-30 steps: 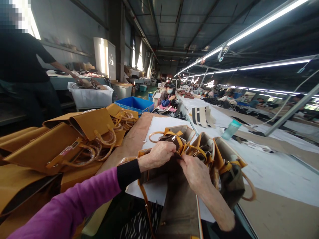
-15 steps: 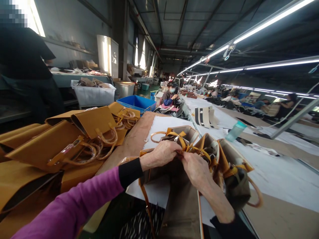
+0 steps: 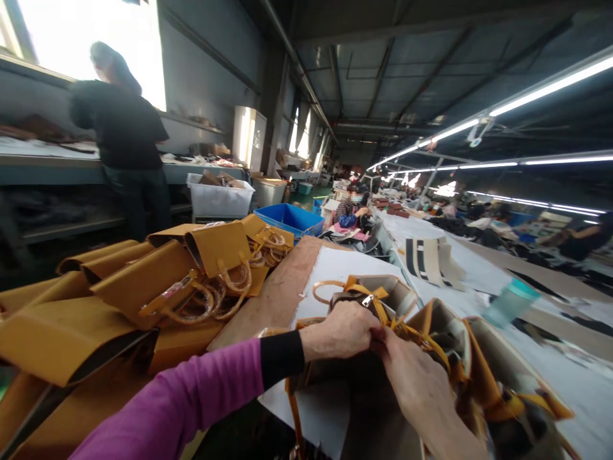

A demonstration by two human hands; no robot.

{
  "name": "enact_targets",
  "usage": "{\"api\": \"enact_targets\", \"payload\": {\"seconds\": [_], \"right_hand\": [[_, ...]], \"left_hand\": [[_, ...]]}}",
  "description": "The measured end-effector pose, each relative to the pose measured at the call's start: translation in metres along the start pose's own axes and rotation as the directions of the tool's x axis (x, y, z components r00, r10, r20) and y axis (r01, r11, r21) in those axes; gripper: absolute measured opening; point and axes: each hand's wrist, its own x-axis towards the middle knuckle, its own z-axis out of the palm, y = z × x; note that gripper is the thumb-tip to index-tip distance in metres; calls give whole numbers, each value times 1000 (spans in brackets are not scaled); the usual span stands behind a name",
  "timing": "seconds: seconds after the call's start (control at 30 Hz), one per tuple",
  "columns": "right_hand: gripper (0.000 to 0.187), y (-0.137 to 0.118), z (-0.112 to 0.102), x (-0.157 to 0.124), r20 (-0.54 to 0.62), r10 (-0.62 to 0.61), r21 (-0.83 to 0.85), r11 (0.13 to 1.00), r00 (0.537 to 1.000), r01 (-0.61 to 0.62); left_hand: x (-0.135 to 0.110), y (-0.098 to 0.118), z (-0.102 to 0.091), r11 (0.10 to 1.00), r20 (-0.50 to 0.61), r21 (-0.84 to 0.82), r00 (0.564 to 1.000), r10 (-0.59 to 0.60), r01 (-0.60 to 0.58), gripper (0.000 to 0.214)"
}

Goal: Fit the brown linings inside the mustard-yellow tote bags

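Note:
My left hand [image 3: 347, 329] and my right hand [image 3: 416, 377] meet with closed fingertips at the top of a dark brown handbag [image 3: 364, 390] with mustard trim. Both pinch some part of this bag; my fingers hide which part. Just beyond my left knuckles show a zipper pull [image 3: 368, 299] and a mustard strap [image 3: 381, 310]. A looped handle [image 3: 325, 291] stands up behind my left hand. To the right, more open handbags [image 3: 498, 364] with pale linings and mustard straps crowd against my right forearm.
Mustard handbags [image 3: 138, 281] with wrapped handles are piled at left. Behind them are a blue bin [image 3: 290, 219] and a white tub [image 3: 220, 197]. A teal-lidded bottle [image 3: 511, 303] and striped pieces [image 3: 433, 260] lie on the right-hand table. One person [image 3: 129, 121] stands at left; another [image 3: 352, 207] sits ahead.
My view has turned left, so the surroundings sit farther right and the standing person shows more fully. My hands stay together at the same handbag, fingers still closed.

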Motion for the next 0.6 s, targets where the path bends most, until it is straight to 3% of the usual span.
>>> {"api": "enact_targets", "payload": {"seconds": [0.23, 0.37, 0.47, 0.6], "right_hand": [[33, 11, 9, 15, 18, -147, 279, 950, 989, 137], [33, 17, 17, 14, -5, -155, 220, 963, 988, 153], [32, 18, 24, 14, -43, -148, 128, 980, 988, 153], [31, 12, 22, 15, -32, -129, 84, 988, 991, 131]], "left_hand": [[-11, 17, -19, 981, 102, 193, 994, -29, 9, 18], [-36, 32, -29, 949, 89, 313, 995, -49, 19, 23], [-61, 34, -39, 916, 73, 386, 987, -146, 107, 28], [-84, 23, -57, 925, 85, 270, 951, -298, 266, 27]]}}
